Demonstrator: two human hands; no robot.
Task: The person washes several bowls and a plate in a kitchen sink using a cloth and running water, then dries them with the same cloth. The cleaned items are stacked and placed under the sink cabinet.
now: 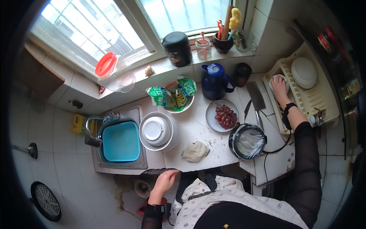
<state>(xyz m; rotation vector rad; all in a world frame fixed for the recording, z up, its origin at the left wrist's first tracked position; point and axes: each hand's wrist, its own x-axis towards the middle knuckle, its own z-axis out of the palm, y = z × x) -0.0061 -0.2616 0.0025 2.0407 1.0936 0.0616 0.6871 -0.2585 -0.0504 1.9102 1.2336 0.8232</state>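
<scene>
My right hand point(280, 87) reaches into the cream plastic dish rack point(275, 111) at the right. Its fingers lie over a small white bowl point(275, 79) in the rack's left section, and the palm hides part of that bowl. My left hand point(165, 181) is empty, loosely curled by the front edge of the counter. A folded beige cloth point(195, 151) lies on the counter beyond it. White bowls point(155, 131) are nested beside the sink, the top one upside down. Another white dish point(303, 72) rests in the rack's slotted part.
A blue basin point(121, 141) fills the sink under a faucet point(91, 128). Grapes sit on a striped plate point(210, 121). A cleaver point(256, 96) and knife point(247, 110) lie near a lined black pot point(247, 141). A blue jug point(213, 84) stands behind. Opened green packets point(158, 96) occupy a bowl.
</scene>
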